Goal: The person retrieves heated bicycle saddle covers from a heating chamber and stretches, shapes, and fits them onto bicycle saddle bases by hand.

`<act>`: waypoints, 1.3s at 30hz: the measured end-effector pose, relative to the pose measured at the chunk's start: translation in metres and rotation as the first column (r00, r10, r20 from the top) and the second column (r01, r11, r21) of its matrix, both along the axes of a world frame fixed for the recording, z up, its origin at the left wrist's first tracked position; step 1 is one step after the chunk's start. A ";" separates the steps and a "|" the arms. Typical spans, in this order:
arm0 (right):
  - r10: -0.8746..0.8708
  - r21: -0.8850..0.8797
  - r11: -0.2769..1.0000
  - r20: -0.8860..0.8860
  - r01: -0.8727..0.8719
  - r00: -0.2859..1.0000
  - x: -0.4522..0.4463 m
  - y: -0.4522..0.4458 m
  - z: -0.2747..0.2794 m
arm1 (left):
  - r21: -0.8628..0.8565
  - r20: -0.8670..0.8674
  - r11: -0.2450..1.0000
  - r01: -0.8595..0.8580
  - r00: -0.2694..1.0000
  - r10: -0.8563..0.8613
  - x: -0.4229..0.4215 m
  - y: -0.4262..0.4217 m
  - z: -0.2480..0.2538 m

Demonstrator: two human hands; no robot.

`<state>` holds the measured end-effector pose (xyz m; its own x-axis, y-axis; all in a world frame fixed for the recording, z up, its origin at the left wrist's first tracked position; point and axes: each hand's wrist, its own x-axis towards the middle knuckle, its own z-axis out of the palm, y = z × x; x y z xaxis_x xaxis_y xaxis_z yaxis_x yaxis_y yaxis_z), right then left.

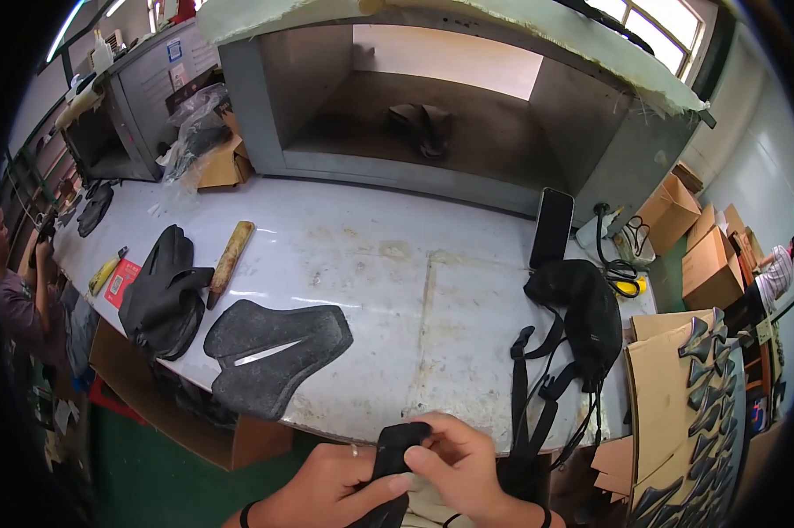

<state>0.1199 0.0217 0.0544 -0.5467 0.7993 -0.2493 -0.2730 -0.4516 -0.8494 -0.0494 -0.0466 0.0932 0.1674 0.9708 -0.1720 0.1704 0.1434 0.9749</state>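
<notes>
A piece of black material (393,449) is held between both hands at the table's front edge, low in the view. My left hand (331,484) has its fingers closed around the lower part of it. My right hand (459,462) pinches its upper end between thumb and fingers. On the table (371,264), a flat dark grey cut piece (274,352) with a slit lies up and to the left of my hands. Beside that piece are a stack of dark material (166,295) and a wooden-handled tool (231,260).
A grey metal cabinet (344,176) stands at the back with a dark piece (423,128) inside. On the right are a phone (552,229), a black bag (586,317) and scissors (621,268). A person (32,304) is at the far left. Cardboard boxes (714,268) stand at right.
</notes>
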 end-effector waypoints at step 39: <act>0.154 0.535 0.745 0.443 -0.398 0.883 0.003 0.020 0.051 | 0.103 0.307 0.935 -0.341 0.905 0.296 0.051 -0.018 -0.031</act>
<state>0.1224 0.0422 0.1049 -0.7397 0.6729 0.0065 0.1486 0.1727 -0.9737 0.0020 -0.0650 0.0620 -0.1351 0.9908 -0.0114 -0.1445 -0.0083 0.9895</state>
